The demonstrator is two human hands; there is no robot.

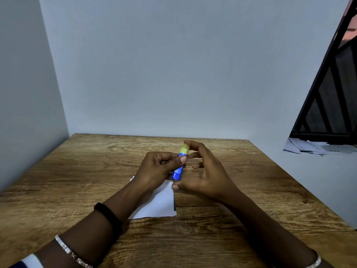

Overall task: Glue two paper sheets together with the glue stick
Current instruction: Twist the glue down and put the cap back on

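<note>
— What is in the hands?
— A glue stick [180, 163], blue body and yellow cap, tilted with the cap away from the person; the left hand [158, 169] pinches its body between thumb and fingers; the right hand [202, 171] curls loosely beside it, one fingertip touching the cap.

— And beneath them?
— White paper [158, 204] lies flat on a wooden table [77, 171], partly covered by the left wrist; a black band [108, 213] circles that forearm, a sparkling bracelet [67, 250] nearer the elbow; grey walls [173, 64] stand behind; loose papers [307, 147] rest on a window ledge at right.
</note>
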